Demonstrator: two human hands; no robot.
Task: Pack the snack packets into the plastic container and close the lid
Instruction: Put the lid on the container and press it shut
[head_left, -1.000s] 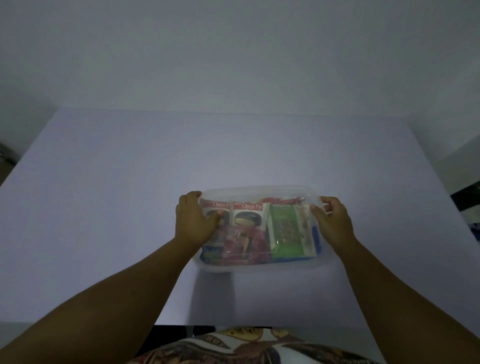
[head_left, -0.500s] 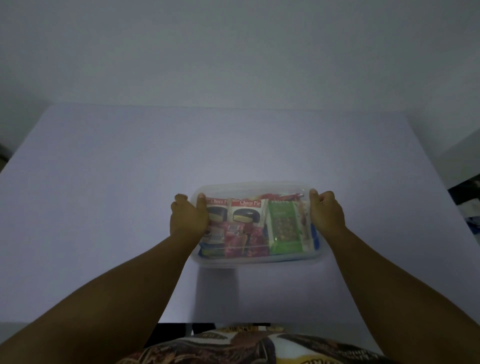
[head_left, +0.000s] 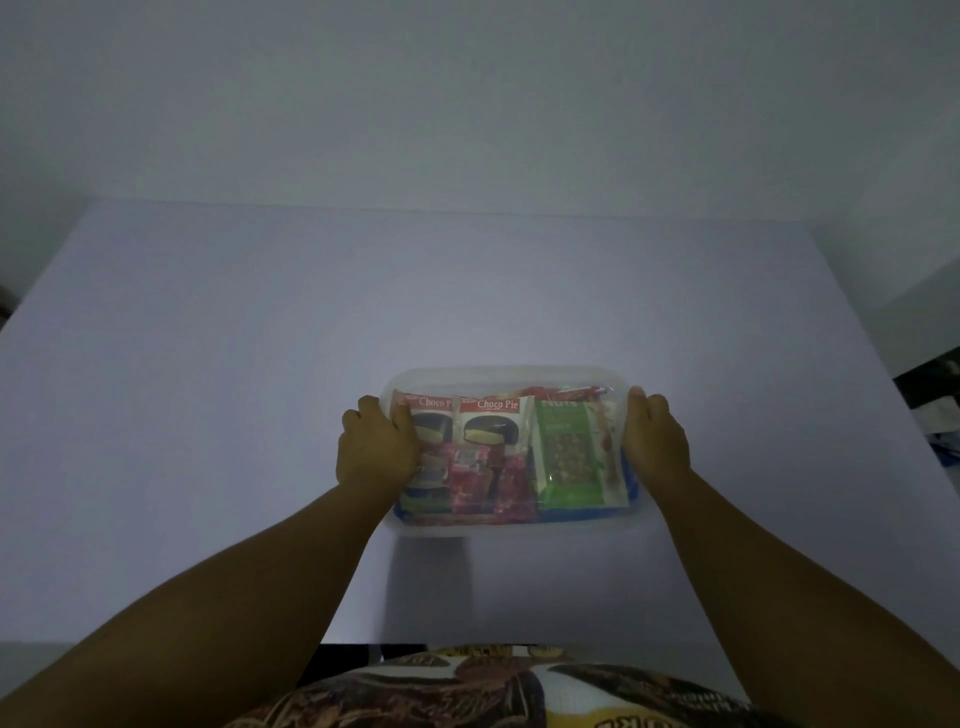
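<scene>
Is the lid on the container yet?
On. A clear lid covers the container, snack packets showing through; both hands grip its ends. Whether it's snapped shut, cannot tell.

Plastic container (head_left: 511, 526) sat on the table (head_left: 260, 364), toward the near edge and slightly right of middle. Lid (head_left: 498, 375) lay on top of container. Inside, seen through the lid: two Choco Pie packets (head_left: 485, 423) side by side at the far left, smaller packets (head_left: 483, 480) in front of them toward the near wall, nut packet (head_left: 569, 457) to the right, further packets underneath and behind. Left hand (head_left: 375, 449) gripped the container's left end, thumb over the lid; right hand (head_left: 655, 444) gripped its right end. Both forearms reached in from the near edge. Patterned clothing (head_left: 493, 691) nearest, below the table edge.
</scene>
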